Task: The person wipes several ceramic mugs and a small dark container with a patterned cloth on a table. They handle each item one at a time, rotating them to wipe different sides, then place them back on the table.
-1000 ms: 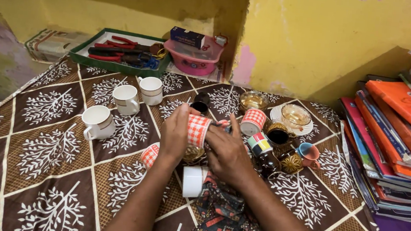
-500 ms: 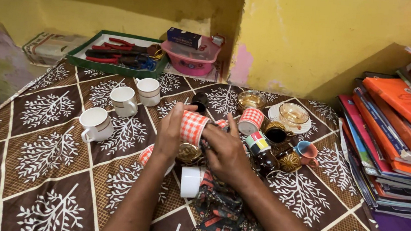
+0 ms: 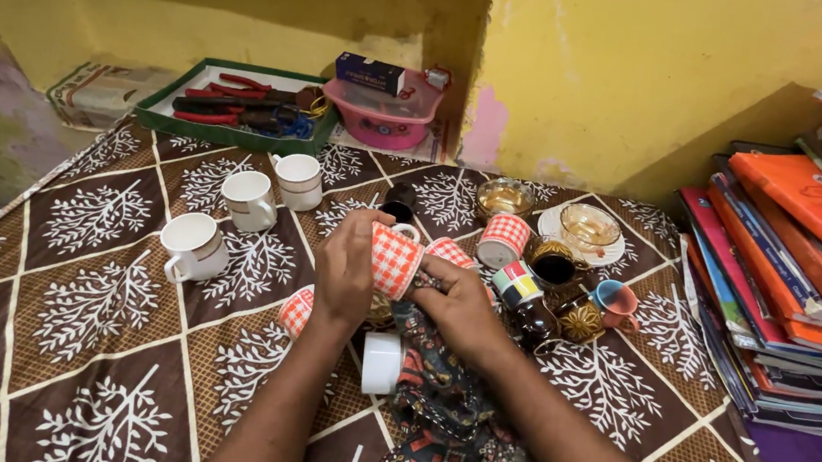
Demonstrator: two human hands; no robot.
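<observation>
My left hand point(image 3: 347, 270) grips an orange-and-white checked cup point(image 3: 395, 259), held on its side above the table. My right hand point(image 3: 459, 306) presses a dark patterned cloth point(image 3: 438, 415) against the cup's mouth side. The cloth trails down toward the table's near edge. Right under the hands lie another checked cup point(image 3: 297, 310) on its side and a white cup point(image 3: 382, 363). A gold-toned cup below the held one is mostly hidden by my hands.
Three white cups point(image 3: 193, 245) stand at the left on the brown leaf-patterned tablecloth point(image 3: 82, 310). More cups, glass bowls point(image 3: 588, 226) and a saucer cluster at right. A tool tray point(image 3: 237, 106) and pink tub point(image 3: 384, 118) sit by the wall; stacked books point(image 3: 800, 258) line the right edge.
My right hand has pulled the cloth up and closed on it against the checked cup. The left hand has shifted the cup slightly; the gold-toned cup below is now covered.
</observation>
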